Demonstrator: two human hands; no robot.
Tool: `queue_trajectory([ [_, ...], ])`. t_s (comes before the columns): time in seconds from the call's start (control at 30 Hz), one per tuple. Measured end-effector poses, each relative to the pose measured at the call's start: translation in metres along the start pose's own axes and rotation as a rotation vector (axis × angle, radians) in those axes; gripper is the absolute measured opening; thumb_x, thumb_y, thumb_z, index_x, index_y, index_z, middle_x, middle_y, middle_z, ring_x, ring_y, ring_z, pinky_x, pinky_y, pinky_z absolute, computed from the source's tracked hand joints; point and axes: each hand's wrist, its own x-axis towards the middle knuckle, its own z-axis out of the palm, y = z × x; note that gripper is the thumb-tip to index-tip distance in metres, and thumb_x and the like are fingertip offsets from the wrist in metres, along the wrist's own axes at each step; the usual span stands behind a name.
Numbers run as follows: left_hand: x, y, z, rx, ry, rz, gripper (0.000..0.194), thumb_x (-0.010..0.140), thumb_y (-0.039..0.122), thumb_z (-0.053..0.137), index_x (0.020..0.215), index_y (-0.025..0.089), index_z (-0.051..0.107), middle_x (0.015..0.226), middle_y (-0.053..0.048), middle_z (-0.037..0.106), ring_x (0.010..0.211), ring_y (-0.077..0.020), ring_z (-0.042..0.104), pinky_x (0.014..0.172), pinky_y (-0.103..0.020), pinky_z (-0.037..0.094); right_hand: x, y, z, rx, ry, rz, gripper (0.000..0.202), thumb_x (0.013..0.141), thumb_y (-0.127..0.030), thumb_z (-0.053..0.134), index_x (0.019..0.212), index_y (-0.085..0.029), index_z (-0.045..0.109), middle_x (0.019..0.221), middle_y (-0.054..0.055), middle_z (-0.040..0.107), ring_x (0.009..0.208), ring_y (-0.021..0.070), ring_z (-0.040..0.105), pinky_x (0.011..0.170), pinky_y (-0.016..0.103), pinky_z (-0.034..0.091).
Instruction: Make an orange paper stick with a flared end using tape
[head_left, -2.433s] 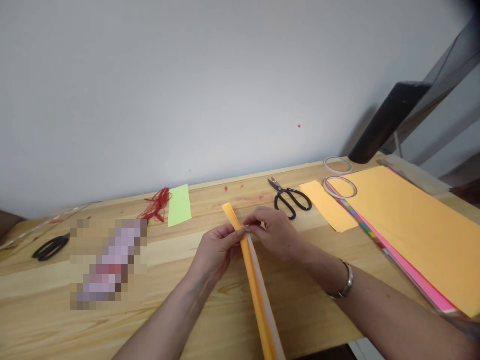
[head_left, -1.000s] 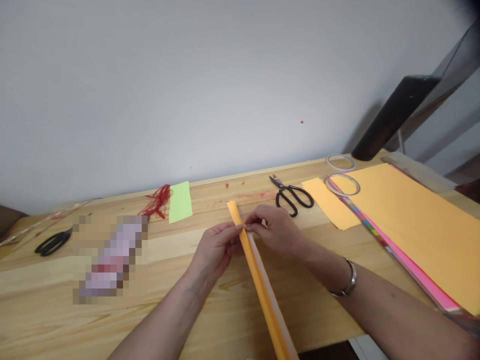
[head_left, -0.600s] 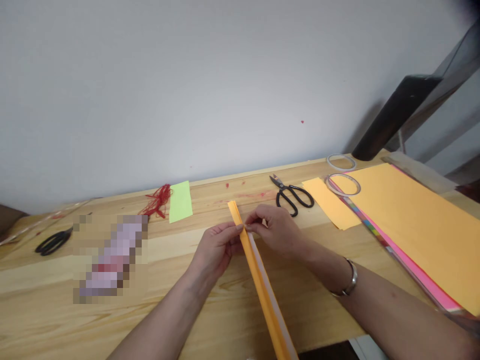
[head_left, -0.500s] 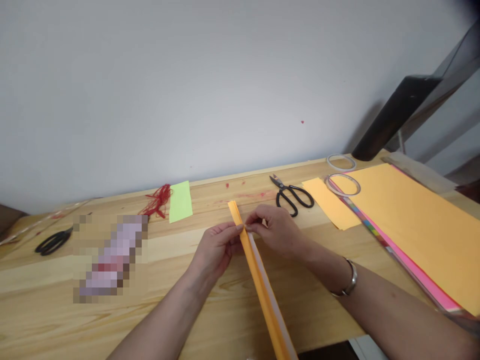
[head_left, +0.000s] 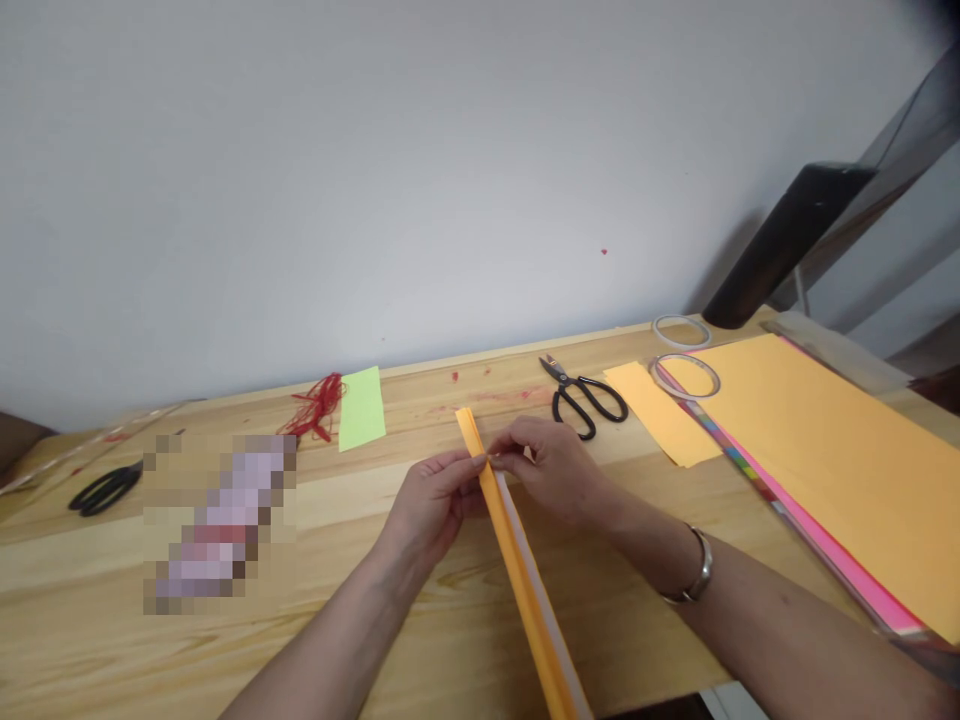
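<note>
The left hand [head_left: 439, 495] is closed on a narrow folded orange paper strip [head_left: 519, 585], thumb on top. The right hand [head_left: 551, 470] pinches the same strip at its right edge between thumb and finger; the thumbs and fingers of both hands nearly meet. The strip lies at the middle of the scene, its far end projecting just past the hands, its near end running out of sight at the near edge. A pale band shows along its right side. Whether its underside touches the tabletop [head_left: 67, 625] cannot be determined. A metal bracelet [head_left: 703, 570] is on the right wrist.

Beyond the right hand lie black-handled scissors [head_left: 564, 379], blades pointing far. To their right are small orange paper pieces [head_left: 660, 415], then a large orange sheet [head_left: 832, 450] over a pink sheet [head_left: 847, 565]. One tape ring [head_left: 716, 378] overlaps the large sheet's far left corner; a second tape ring [head_left: 681, 346] is farther back. A black cylinder [head_left: 787, 250] stands far right.

On the left: a green paper [head_left: 361, 410], red string [head_left: 321, 405] beside it, a pixelated lilac item [head_left: 217, 525], unidentifiable, and a second pair of scissors [head_left: 109, 488].
</note>
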Motion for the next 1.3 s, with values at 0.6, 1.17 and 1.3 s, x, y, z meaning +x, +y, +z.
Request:
queue_trajectory([
  [0.6,0.0002,-0.0011,-0.0016,0.022,0.001,0.001,0.015,0.068,0.021,0.072,0.073,0.008,0.072,0.064,-0.006,0.068,0.058,-0.0130,0.061,0.059,-0.025,0.050,0.0002,0.0005,0.0003,0.000,0.006,-0.023,0.011,0.078,-0.009,0.061,0.074,-0.018,0.065,0.073,-0.002,0.065,0.070,0.0097,0.056,0.065,0.021,0.041],
  [1.17,0.0007,-0.0007,-0.0015,0.013,0.010,-0.005,0.016,0.067,0.021,0.072,0.075,0.007,0.072,0.063,-0.006,0.067,0.060,-0.0132,0.062,0.059,-0.024,0.050,-0.0013,0.0006,0.0024,-0.030,0.018,-0.017,0.009,0.079,-0.011,0.060,0.075,-0.018,0.064,0.073,-0.002,0.065,0.070,0.0099,0.056,0.065,0.021,0.041],
  [1.3,0.0005,-0.0005,-0.0010,0.009,0.014,-0.003,0.015,0.066,0.022,0.074,0.072,0.009,0.071,0.064,-0.006,0.068,0.057,-0.0125,0.061,0.056,-0.023,0.049,-0.0015,0.0018,0.0026,-0.029,0.010,-0.031,0.010,0.080,-0.010,0.060,0.076,-0.018,0.064,0.074,-0.002,0.065,0.071,0.0096,0.056,0.066,0.021,0.041],
])
